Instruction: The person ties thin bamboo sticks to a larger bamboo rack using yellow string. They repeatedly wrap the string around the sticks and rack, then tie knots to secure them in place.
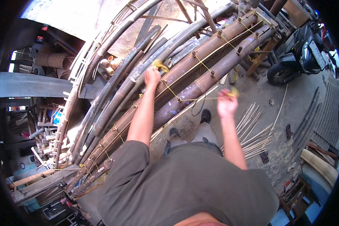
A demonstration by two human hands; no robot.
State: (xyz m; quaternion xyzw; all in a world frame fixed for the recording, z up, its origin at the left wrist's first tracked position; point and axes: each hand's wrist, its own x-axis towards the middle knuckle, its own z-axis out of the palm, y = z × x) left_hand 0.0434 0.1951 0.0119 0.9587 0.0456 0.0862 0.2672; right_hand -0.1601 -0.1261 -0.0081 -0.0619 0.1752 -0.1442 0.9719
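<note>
Two thick brown bamboo poles [189,94] lie side by side, with short pegs standing along them and yellow twine [171,89] crossing between the pegs. My left hand [152,77] is closed beside the far pole, a loose bundle of the yellow twine [160,66] at its fingers. On the near side, my right hand [227,104] is raised apart from the poles with its fingers closed on more yellow twine. From there a strand runs taut leftward to a peg on the near pole. A thin pale strip lies lengthwise along the poles.
More dark bamboo poles [118,94] are stacked beyond the work. Split bamboo strips [252,132] lie fanned on the floor to my right. A black motorcycle [301,56] stands at the far right. A wooden support [261,58] carries the poles' far end.
</note>
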